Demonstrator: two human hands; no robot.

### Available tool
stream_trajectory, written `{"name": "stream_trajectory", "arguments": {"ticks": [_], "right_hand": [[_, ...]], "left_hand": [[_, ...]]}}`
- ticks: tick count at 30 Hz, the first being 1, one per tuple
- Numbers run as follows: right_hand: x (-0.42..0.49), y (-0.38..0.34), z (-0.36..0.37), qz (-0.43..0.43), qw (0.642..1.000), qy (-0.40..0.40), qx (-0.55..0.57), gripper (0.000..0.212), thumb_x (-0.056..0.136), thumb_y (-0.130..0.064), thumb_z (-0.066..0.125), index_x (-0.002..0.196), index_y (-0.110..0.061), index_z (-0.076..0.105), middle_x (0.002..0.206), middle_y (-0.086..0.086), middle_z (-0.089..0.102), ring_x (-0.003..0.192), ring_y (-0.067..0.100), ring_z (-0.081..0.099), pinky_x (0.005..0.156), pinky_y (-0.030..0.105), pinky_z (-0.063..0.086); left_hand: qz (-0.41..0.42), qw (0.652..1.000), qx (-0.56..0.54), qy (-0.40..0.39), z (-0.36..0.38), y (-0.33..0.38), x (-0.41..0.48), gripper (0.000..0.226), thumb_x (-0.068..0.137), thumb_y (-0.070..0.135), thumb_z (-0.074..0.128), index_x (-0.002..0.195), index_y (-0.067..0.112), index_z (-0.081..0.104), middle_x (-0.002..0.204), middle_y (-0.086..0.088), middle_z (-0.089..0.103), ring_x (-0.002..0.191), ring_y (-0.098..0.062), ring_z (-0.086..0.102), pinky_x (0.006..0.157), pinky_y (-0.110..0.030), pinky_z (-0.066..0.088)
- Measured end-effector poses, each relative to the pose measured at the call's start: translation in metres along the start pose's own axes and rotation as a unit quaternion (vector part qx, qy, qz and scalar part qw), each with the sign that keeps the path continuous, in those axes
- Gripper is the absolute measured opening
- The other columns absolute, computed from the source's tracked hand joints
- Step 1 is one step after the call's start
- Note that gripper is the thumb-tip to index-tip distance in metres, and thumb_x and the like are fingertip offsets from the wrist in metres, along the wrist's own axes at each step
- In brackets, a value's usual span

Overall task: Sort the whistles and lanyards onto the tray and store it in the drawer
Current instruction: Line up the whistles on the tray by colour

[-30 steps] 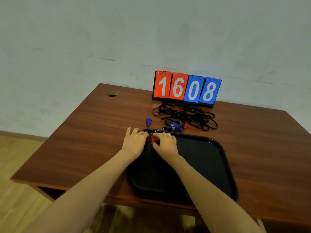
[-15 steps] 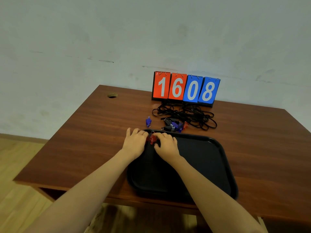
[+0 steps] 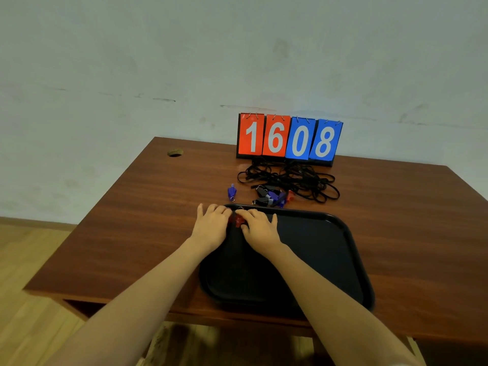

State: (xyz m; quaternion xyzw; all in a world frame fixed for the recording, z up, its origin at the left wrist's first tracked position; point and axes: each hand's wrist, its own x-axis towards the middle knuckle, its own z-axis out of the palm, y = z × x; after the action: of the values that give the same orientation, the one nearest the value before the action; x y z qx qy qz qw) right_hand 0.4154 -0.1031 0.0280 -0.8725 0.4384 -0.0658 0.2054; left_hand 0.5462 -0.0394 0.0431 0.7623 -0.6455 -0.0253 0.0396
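A black tray (image 3: 330, 260) lies on the brown desk (image 3: 132, 233) in front of me. My left hand (image 3: 212, 225) and my right hand (image 3: 257, 228) meet at the tray's far left corner, fingers curled around red whistles (image 3: 237, 220) that sit there; most of them is hidden. Behind the tray lies a small heap of black, purple and red whistles (image 3: 272, 198). One blue whistle (image 3: 232, 192) lies apart, to the left of the heap. A tangle of black lanyards (image 3: 293, 180) spreads behind the whistles.
A flip scoreboard (image 3: 289, 140) reading 1608 stands at the desk's back edge against the wall. A round cable hole (image 3: 174, 153) is at the back left corner. Wooden floor shows to the left below the desk.
Both hands stay at the tray's far left corner, fingers shifting slightly over the red whistles. The view has tilted a little.
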Motion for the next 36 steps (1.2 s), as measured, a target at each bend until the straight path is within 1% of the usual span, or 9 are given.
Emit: {"name": "stream_trajectory", "arguments": {"ticks": [10, 13, 15, 18, 22, 25, 29, 33, 36], "right_hand": [[-0.002, -0.001, -0.002, -0.002, 1.0, -0.007, 0.01, 0.048, 0.096, -0.028, 0.046, 0.142, -0.033, 0.032, 0.145, -0.004, 0.039, 0.138, 0.018, 0.032, 0.111, 0.065, -0.002], [-0.004, 0.0, -0.006, -0.006, 1.0, -0.022, 0.008, 0.055, 0.095, -0.031, 0.049, 0.145, -0.034, 0.027, 0.147, -0.003, 0.036, 0.139, 0.021, 0.03, 0.111, 0.065, -0.002], [-0.005, 0.005, -0.012, -0.009, 1.0, -0.007, 0.018, 0.058, 0.093, -0.033, 0.052, 0.145, -0.033, 0.026, 0.148, -0.002, 0.035, 0.139, 0.022, 0.03, 0.114, 0.061, 0.006], [-0.005, 0.02, -0.027, -0.013, 0.996, 0.08, 0.037, 0.049, 0.093, -0.027, 0.054, 0.139, -0.023, 0.04, 0.14, 0.001, 0.045, 0.13, 0.019, 0.042, 0.112, 0.042, 0.033], [0.004, 0.05, -0.056, 0.051, 0.987, 0.145, 0.056, 0.03, 0.095, -0.017, 0.049, 0.124, -0.014, 0.055, 0.126, 0.006, 0.053, 0.116, 0.02, 0.05, 0.096, 0.035, 0.046], [0.017, 0.074, -0.071, 0.113, 0.987, 0.105, 0.038, 0.032, 0.095, -0.012, 0.045, 0.126, -0.011, 0.051, 0.128, 0.013, 0.048, 0.114, 0.029, 0.051, 0.092, 0.037, 0.045], [0.03, 0.093, -0.074, 0.145, 0.989, 0.02, 0.006, 0.05, 0.093, -0.003, 0.04, 0.14, -0.019, 0.041, 0.137, 0.015, 0.039, 0.117, 0.036, 0.05, 0.094, 0.04, 0.045], [0.047, 0.106, -0.07, 0.153, 0.988, -0.004, -0.009, 0.055, 0.096, -0.009, 0.039, 0.146, -0.028, 0.029, 0.143, 0.014, 0.035, 0.123, 0.036, 0.044, 0.097, 0.043, 0.045], [0.058, 0.111, -0.07, 0.137, 0.989, -0.025, -0.045, 0.053, 0.097, -0.016, 0.042, 0.146, -0.029, 0.028, 0.143, 0.013, 0.036, 0.127, 0.036, 0.04, 0.097, 0.043, 0.043]], "left_hand": [[0.0, 1.0, 0.002, -0.01, -0.005, 0.004, -0.004, 0.045, 0.095, 0.014, 0.041, 0.14, 0.015, 0.037, 0.146, -0.004, 0.038, 0.139, -0.023, 0.025, 0.115, -0.056, 0.008], [0.012, 0.999, -0.006, 0.04, -0.003, 0.006, -0.006, 0.047, 0.088, 0.018, 0.046, 0.135, 0.016, 0.042, 0.144, -0.004, 0.037, 0.141, -0.023, 0.021, 0.112, -0.061, -0.002], [0.019, 0.998, -0.016, 0.066, -0.006, 0.011, -0.005, 0.048, 0.085, 0.021, 0.047, 0.133, 0.015, 0.044, 0.142, -0.004, 0.038, 0.14, -0.023, 0.021, 0.113, -0.059, -0.004], [0.019, 0.997, -0.031, 0.065, -0.01, 0.02, 0.003, 0.046, 0.087, 0.02, 0.048, 0.133, 0.014, 0.044, 0.141, -0.005, 0.038, 0.139, -0.023, 0.022, 0.116, -0.053, -0.002], [0.0, 0.997, -0.05, 0.06, -0.012, 0.026, 0.026, 0.045, 0.09, 0.017, 0.049, 0.135, 0.012, 0.044, 0.141, -0.007, 0.04, 0.134, -0.024, 0.032, 0.115, -0.042, 0.02], [-0.029, 0.997, -0.07, 0.014, -0.015, 0.026, 0.047, 0.047, 0.089, 0.009, 0.05, 0.136, 0.009, 0.043, 0.146, -0.013, 0.032, 0.131, -0.03, 0.033, 0.103, -0.039, 0.037], [-0.052, 0.997, -0.059, -0.023, -0.013, 0.019, 0.073, 0.052, 0.089, 0.004, 0.047, 0.139, 0.012, 0.04, 0.148, -0.015, 0.025, 0.132, -0.034, 0.03, 0.101, -0.042, 0.039], [-0.087, 0.992, -0.08, -0.048, -0.007, 0.012, 0.098, 0.053, 0.093, 0.007, 0.042, 0.144, 0.017, 0.033, 0.145, -0.015, 0.028, 0.129, -0.036, 0.032, 0.099, -0.045, 0.039], [-0.092, 0.992, -0.079, -0.045, -0.001, 0.011, 0.111, 0.038, 0.093, 0.005, 0.043, 0.13, 0.009, 0.048, 0.138, -0.016, 0.035, 0.117, -0.037, 0.045, 0.09, -0.045, 0.044]]}}
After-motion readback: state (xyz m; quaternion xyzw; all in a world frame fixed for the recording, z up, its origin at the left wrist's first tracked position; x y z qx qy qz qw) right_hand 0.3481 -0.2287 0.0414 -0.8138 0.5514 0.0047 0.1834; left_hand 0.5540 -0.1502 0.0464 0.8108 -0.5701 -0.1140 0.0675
